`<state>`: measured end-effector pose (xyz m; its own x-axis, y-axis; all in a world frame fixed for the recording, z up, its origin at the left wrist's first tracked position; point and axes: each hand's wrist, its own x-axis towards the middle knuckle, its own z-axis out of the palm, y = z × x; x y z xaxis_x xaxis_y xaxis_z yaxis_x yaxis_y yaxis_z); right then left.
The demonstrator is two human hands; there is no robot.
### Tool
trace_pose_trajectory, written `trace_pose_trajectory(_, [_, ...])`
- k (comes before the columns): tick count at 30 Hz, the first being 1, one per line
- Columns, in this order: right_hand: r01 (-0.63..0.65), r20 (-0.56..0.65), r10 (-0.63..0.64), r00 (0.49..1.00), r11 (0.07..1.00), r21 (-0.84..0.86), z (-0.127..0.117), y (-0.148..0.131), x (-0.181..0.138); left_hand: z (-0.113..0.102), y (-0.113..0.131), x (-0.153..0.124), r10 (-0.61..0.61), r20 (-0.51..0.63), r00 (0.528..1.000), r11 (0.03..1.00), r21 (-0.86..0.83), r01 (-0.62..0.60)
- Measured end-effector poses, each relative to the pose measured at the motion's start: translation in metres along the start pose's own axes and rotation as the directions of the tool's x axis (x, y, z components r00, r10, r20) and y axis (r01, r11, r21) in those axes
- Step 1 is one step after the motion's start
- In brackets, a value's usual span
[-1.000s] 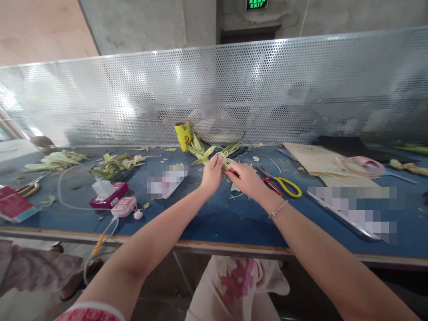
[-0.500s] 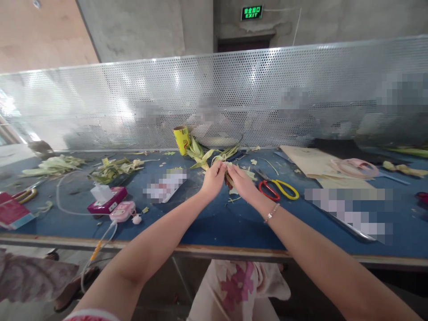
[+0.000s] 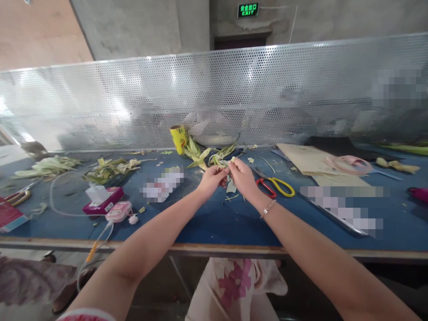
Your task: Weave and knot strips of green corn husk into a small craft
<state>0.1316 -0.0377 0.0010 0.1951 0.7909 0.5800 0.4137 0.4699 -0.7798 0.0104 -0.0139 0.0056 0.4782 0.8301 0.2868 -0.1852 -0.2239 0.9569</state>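
My left hand (image 3: 213, 178) and my right hand (image 3: 242, 174) meet over the middle of the table, their fingertips pinched together. Between them is a pale green strip of corn husk (image 3: 233, 159), mostly hidden by the fingers. Just beyond lies a loose bunch of green husks (image 3: 197, 157), beside an upright yellow tube (image 3: 178, 140). A small piece of pale husk (image 3: 231, 186) rests on the table below my fingers. To the right of my right hand lie scissors (image 3: 282, 187) with one red and one yellow handle.
A perforated metal screen (image 3: 160, 102) runs along the back of the blue table (image 3: 214, 227). On the left are husk piles (image 3: 112, 170), a purple power socket (image 3: 103, 201) and a pink case with a cable (image 3: 119, 211). Brown paper (image 3: 297, 162) and a blurred-out flat object (image 3: 337, 209) lie right.
My hands have turned and opened slightly at the fingertips, with the right one now a little higher. The pale strip shows more between them. The whole view has shifted slightly.
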Motion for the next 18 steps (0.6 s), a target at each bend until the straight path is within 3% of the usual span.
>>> trace_pose_trajectory(12, [0.012,0.039,-0.015,0.999,0.996,0.092,0.0,0.014,0.009,-0.004,0.004,0.004,0.041,0.122,0.992,0.999,-0.004,-0.041])
trace_pose_trajectory(18, [-0.022,0.0,0.023,1.0,0.958,0.287,0.007,0.021,0.009,-0.006,0.006,0.006,0.054,0.138,0.989,0.992,0.109,-0.07])
